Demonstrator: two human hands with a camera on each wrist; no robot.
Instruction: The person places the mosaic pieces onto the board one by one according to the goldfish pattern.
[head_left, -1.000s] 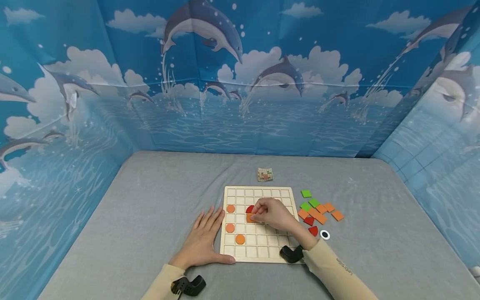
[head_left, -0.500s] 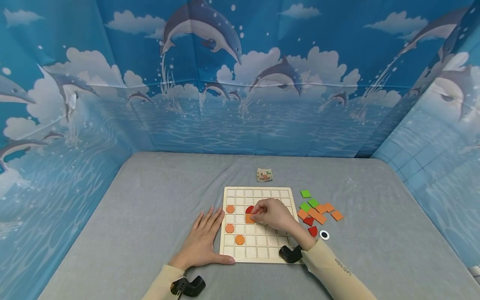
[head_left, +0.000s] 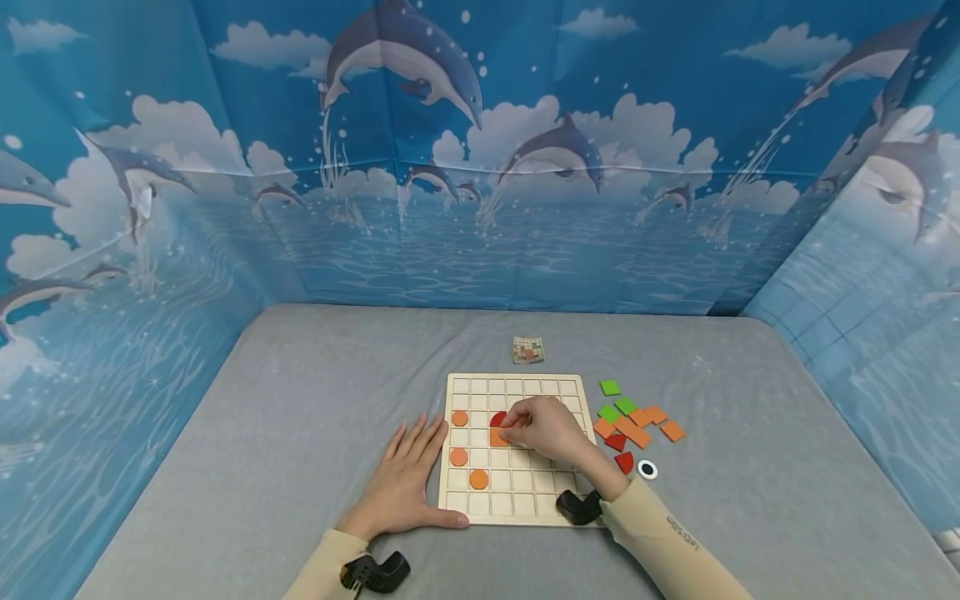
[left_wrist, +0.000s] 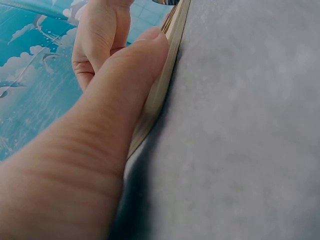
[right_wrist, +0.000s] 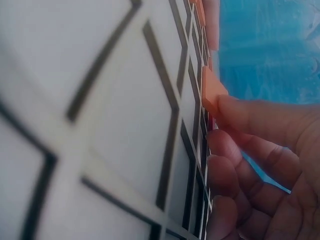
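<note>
A pale wooden grid board (head_left: 522, 504) lies on the grey cloth. My left hand (head_left: 405, 475) rests against its left side with straight, spread fingers, and the thumb (left_wrist: 132, 65) lies at the near left corner. Over the middle of the grid, my right hand (head_left: 549, 428) pinches an orange square tile (head_left: 497, 437) between thumb and index finger, the tile low at a cell. The tile (right_wrist: 212, 91) stands out at the thumb tip in the right wrist view, other fingers curled near the board. Just beyond it is a red rounded piece (head_left: 498, 418), partly covered by the fingers.
Three orange discs, one being the nearest disc (head_left: 478, 479), sit in left-hand cells. Right of the board lie several orange squares (head_left: 672, 431), green squares (head_left: 610, 387), red wedges (head_left: 624, 462) and a white ring (head_left: 647, 470). A small patterned card (head_left: 528, 350) lies behind the board.
</note>
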